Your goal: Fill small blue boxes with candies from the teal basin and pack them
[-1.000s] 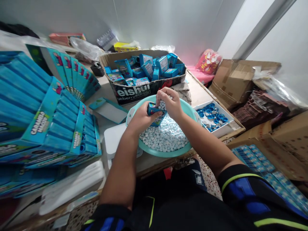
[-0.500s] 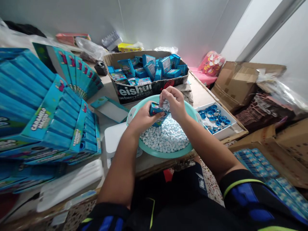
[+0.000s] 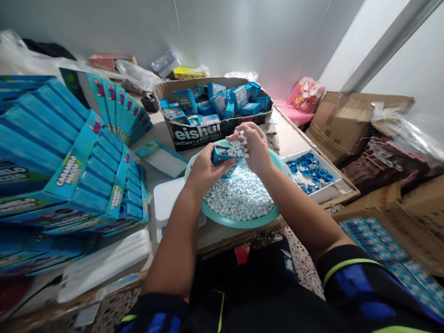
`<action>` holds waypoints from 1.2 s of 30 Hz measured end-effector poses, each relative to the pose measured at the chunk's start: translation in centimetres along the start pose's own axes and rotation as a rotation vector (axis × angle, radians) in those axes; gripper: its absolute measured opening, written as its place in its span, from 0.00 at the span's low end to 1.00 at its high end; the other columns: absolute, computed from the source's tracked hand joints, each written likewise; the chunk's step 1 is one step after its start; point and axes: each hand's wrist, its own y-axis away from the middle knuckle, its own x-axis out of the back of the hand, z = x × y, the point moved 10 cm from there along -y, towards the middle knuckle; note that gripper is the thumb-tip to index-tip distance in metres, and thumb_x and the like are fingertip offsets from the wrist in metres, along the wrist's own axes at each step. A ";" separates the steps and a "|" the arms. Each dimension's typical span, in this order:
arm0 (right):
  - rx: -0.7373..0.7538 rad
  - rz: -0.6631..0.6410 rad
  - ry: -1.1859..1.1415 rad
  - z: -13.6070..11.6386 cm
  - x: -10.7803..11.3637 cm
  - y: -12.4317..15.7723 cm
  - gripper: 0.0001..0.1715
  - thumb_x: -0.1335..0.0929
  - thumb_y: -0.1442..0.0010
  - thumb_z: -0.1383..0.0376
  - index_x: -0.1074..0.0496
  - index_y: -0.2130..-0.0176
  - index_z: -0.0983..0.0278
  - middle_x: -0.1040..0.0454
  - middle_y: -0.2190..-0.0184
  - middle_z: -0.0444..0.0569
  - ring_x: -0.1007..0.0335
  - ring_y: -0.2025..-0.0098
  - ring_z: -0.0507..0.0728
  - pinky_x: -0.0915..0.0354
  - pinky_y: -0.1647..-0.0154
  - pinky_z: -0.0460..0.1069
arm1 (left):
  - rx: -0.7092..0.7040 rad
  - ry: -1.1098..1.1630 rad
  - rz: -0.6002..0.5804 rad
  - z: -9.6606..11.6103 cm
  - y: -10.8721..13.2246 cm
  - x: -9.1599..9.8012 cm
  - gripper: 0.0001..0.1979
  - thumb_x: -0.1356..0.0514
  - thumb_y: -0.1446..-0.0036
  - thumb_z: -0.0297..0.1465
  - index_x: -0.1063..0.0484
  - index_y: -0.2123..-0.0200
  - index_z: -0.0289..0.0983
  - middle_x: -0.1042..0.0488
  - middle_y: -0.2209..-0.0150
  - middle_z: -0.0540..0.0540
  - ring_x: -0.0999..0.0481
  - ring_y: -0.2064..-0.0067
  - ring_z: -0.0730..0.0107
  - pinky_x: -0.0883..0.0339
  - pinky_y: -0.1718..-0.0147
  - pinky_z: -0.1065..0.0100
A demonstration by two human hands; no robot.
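My left hand [image 3: 207,169] is wrapped round a small blue candy box [image 3: 219,156], tilted over the turquoise basin [image 3: 239,224]. Beside the box's top, my right hand [image 3: 255,145] is curled round a clump of white candies [image 3: 237,149], some of them lying against the box's upper end. Small white candies [image 3: 239,196] fill the basin below both hands. Whether any have dropped inside the box cannot be made out.
Behind the basin stands a carton [image 3: 197,134] of blue boxes. On the right is a white tray [image 3: 329,183] of blue caps. Stacked display boxes [image 3: 69,175] rise at the left, near a white scale [image 3: 168,199]. Brown cartons [image 3: 342,115] stand beyond the table's right edge.
The fingers of my right hand have loosened a little and tipped, baring more of the candies against the box. The view has shifted slightly; my left hand keeps the box.
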 end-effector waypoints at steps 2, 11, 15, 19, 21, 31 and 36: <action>-0.013 0.021 0.031 -0.1 0.4 -0.1 0.26 0.35 0.32 0.40 0.30 0.58 0.59 0.27 0.62 0.50 0.22 0.51 0.61 0.26 0.53 0.54 | 0.021 0.002 0.051 -0.3 0.0 0.5 0.26 0.31 0.46 0.49 0.27 0.51 0.40 0.20 0.57 0.46 0.20 0.56 0.59 0.27 0.57 0.63; -0.086 -0.042 0.043 2.0 1.0 -0.9 0.22 0.32 0.34 0.45 0.27 0.54 0.58 0.22 0.58 0.50 0.23 0.53 0.62 0.28 0.54 0.57 | 0.032 0.024 0.208 -1.6 -0.1 2.0 0.27 0.28 0.49 0.48 0.28 0.52 0.39 0.21 0.58 0.44 0.21 0.57 0.59 0.28 0.58 0.62; -0.004 -0.101 0.217 1.4 0.0 -0.4 0.22 0.28 0.39 0.46 0.25 0.56 0.59 0.23 0.57 0.50 0.25 0.53 0.61 0.29 0.52 0.57 | 0.039 -0.009 0.195 -1.8 -0.1 1.9 0.26 0.28 0.49 0.47 0.28 0.53 0.40 0.21 0.59 0.44 0.21 0.58 0.60 0.28 0.60 0.62; 0.128 -0.143 0.442 0.2 -0.8 0.2 0.16 0.26 0.40 0.51 0.21 0.61 0.60 0.25 0.60 0.49 0.27 0.55 0.59 0.30 0.52 0.55 | 0.039 -0.012 0.217 -2.1 0.0 2.2 0.26 0.28 0.49 0.47 0.28 0.53 0.40 0.21 0.60 0.45 0.21 0.60 0.62 0.28 0.62 0.64; 0.193 -0.161 0.509 -0.2 -1.0 0.3 0.13 0.26 0.39 0.54 0.20 0.64 0.61 0.26 0.62 0.49 0.27 0.58 0.58 0.30 0.53 0.54 | 0.043 -0.004 0.222 -2.3 0.0 2.2 0.25 0.27 0.49 0.47 0.27 0.54 0.40 0.21 0.60 0.45 0.22 0.61 0.63 0.28 0.62 0.65; 0.315 -0.143 0.621 -1.3 -1.2 0.6 0.07 0.30 0.36 0.64 0.22 0.66 0.60 0.25 0.66 0.48 0.29 0.62 0.57 0.31 0.57 0.53 | 0.029 -0.040 0.140 -1.2 -0.1 1.6 0.22 0.28 0.48 0.45 0.26 0.55 0.40 0.20 0.58 0.45 0.21 0.57 0.61 0.27 0.56 0.63; 0.310 -0.170 0.577 -1.7 -1.7 1.0 0.08 0.29 0.37 0.62 0.24 0.68 0.61 0.26 0.65 0.48 0.29 0.61 0.57 0.31 0.57 0.52 | 0.037 -0.025 0.116 -1.3 -0.2 1.4 0.23 0.28 0.48 0.45 0.26 0.54 0.40 0.21 0.59 0.46 0.22 0.58 0.62 0.29 0.58 0.63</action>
